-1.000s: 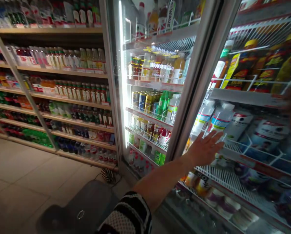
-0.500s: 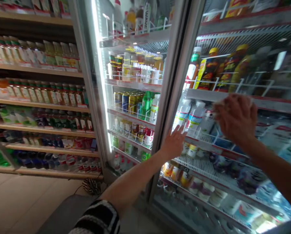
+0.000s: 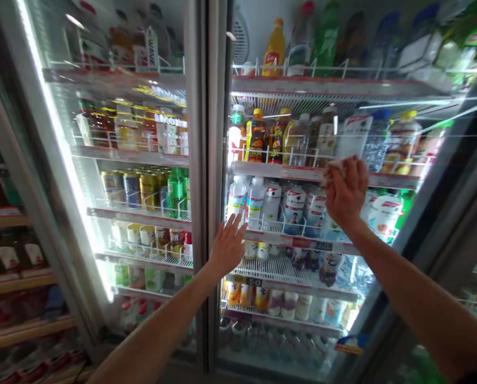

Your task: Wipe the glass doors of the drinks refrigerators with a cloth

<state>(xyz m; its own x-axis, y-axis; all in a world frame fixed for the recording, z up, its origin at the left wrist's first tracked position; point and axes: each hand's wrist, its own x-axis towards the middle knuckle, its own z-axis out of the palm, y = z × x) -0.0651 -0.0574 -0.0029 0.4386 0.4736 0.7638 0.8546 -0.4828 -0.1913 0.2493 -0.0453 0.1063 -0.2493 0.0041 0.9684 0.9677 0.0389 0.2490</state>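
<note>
My left hand (image 3: 227,246) lies against the glass door of a lit drinks fridge, near its metal frame (image 3: 217,138). Its fingers are spread and hold nothing. Higher up and to the right, my right hand (image 3: 348,192) is closed around a pale crumpled cloth (image 3: 336,167), pressed to or close to the same glass. Only the cloth's edge shows beyond the fingers. Behind the glass, white-labelled bottles (image 3: 294,208) stand between the two hands, and dark bottles with yellow caps (image 3: 256,136) stand on the shelf above.
Left of the frame is another fridge section with cans (image 3: 132,189) and a green bottle (image 3: 176,184). An open shelf (image 3: 18,285) of bottled drinks stands at the far left. A blue and yellow sticker (image 3: 350,344) is low on the right door.
My view has swung right, bringing more of the right fridge section into sight. My right hand stays closed on the cloth at the glass; my left hand remains spread near the frame.
</note>
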